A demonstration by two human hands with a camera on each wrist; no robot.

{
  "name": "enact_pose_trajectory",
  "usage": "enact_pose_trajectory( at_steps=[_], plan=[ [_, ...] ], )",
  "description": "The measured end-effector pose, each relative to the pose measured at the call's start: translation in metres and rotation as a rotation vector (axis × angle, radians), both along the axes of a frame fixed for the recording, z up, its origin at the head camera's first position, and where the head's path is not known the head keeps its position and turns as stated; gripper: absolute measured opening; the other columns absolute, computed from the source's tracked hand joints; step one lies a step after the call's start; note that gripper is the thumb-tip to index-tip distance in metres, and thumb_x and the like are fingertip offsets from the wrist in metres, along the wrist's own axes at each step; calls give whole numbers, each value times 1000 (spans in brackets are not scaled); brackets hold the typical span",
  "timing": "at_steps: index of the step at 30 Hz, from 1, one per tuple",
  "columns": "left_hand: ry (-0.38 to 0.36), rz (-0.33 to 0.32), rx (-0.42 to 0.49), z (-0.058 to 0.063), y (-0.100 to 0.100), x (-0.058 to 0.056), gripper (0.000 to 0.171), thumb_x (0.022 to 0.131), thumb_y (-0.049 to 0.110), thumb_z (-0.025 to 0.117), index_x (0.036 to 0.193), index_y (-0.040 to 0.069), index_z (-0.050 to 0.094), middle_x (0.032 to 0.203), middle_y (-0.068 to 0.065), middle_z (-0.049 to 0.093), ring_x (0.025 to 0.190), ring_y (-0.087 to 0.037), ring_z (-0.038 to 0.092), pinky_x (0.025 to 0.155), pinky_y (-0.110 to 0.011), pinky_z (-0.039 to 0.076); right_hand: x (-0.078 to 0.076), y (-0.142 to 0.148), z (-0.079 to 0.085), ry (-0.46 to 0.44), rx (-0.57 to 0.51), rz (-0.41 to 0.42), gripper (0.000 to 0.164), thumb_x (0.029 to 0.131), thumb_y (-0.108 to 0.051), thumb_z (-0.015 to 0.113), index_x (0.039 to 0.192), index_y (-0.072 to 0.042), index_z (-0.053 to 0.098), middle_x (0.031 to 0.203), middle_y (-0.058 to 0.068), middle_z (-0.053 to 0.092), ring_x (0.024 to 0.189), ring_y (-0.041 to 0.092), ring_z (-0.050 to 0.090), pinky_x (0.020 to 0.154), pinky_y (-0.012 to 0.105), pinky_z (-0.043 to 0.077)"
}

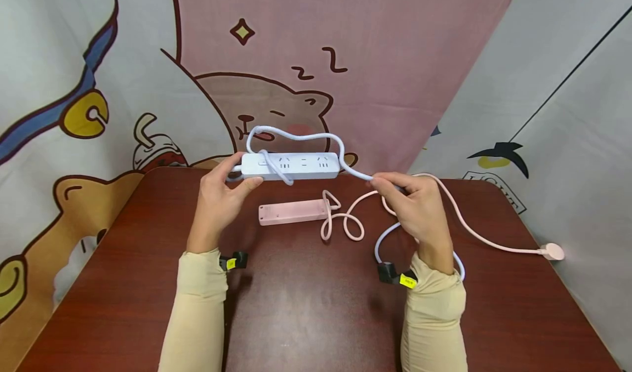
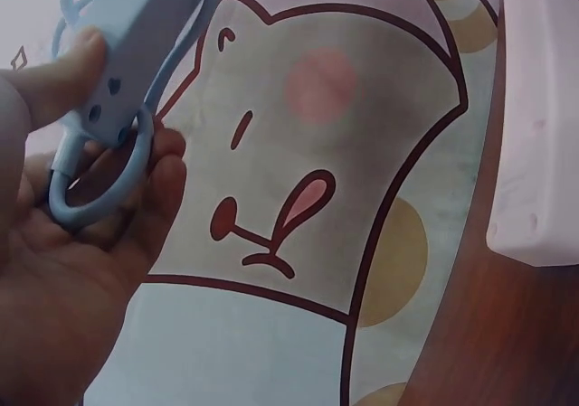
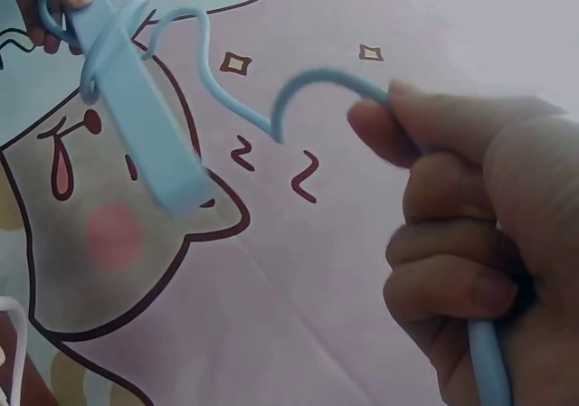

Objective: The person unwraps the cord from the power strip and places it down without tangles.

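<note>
My left hand (image 1: 219, 202) grips the left end of a light blue power strip (image 1: 313, 166), thumb on its near side, and holds it up above the table. The strip's blue cord (image 1: 306, 137) leaves that left end, loops once around the strip and arches over to the right. In my right hand (image 1: 419, 204) the cord is pinched between thumb and forefinger; the right wrist view shows the other fingers curled round it (image 3: 488, 361). From there the cord hangs down behind the right wrist. In the left wrist view a bend of cord (image 2: 99, 203) lies against the left palm.
A pink power strip (image 1: 293, 212) lies on the dark brown table (image 1: 296, 306) beyond my hands. Its pink cord (image 1: 355, 218) curls right, passes behind my right hand and ends in a round plug (image 1: 553, 251) at the right edge. A cartoon-printed curtain (image 1: 395, 59) stands behind the table.
</note>
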State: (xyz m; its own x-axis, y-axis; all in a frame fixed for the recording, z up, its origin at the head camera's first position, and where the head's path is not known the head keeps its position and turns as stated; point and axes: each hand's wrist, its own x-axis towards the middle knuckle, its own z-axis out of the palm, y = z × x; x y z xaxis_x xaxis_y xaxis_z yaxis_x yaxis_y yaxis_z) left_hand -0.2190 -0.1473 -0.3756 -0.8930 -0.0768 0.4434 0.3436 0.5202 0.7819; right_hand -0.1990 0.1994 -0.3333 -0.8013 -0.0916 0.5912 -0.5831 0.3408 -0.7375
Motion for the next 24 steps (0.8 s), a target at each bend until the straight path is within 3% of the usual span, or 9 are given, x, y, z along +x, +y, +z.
enact_pose_trajectory(
  at_steps=[4, 8, 13, 16, 19, 24],
  plan=[
    [-33, -41, 26, 0, -1, 1, 55, 89, 22, 81, 139, 12, 62, 122, -13, 71, 105, -19, 63, 85, -13, 45, -3, 0, -1, -76, -2, -70, 13, 95, -10, 72, 93, -1, 81, 81, -23, 74, 73, -5, 61, 67, 13, 48],
    [-53, -77, 32, 1, -3, 1, 54, 89, 22, 81, 139, 14, 62, 120, -11, 71, 103, -16, 61, 87, -22, 49, -5, 1, -3, -117, 8, -154, 18, 96, -17, 71, 95, -3, 82, 76, -29, 70, 67, -4, 55, 61, 14, 44],
    [-87, -82, 54, 4, -4, 5, 55, 90, 25, 80, 141, 17, 61, 120, -10, 70, 101, -15, 60, 85, -21, 48, -10, 5, -7, -98, 91, -293, 19, 95, -25, 73, 94, -8, 83, 74, -6, 74, 61, -2, 51, 57, 14, 40],
    [-94, -71, 85, 5, -6, 7, 54, 91, 25, 79, 141, 18, 61, 119, -11, 70, 100, -15, 59, 84, -19, 46, -13, 10, -11, -101, 172, -377, 20, 94, -27, 74, 95, -9, 84, 78, 8, 77, 67, 4, 58, 64, 14, 42],
    [-87, -62, 113, 6, -9, 7, 54, 91, 24, 78, 142, 17, 60, 120, -11, 69, 100, -14, 58, 84, -18, 46, -17, 16, -16, -127, 256, -425, 22, 95, -29, 72, 96, -9, 83, 86, 12, 79, 79, 14, 67, 73, 22, 48],
    [-62, -41, 149, 7, -12, 8, 58, 92, 23, 78, 145, 14, 57, 127, -12, 67, 102, -13, 58, 83, -13, 45, -23, 28, -28, -196, 369, -431, 24, 96, -26, 69, 99, -7, 82, 98, 17, 79, 97, 33, 72, 87, 47, 53]
  ],
)
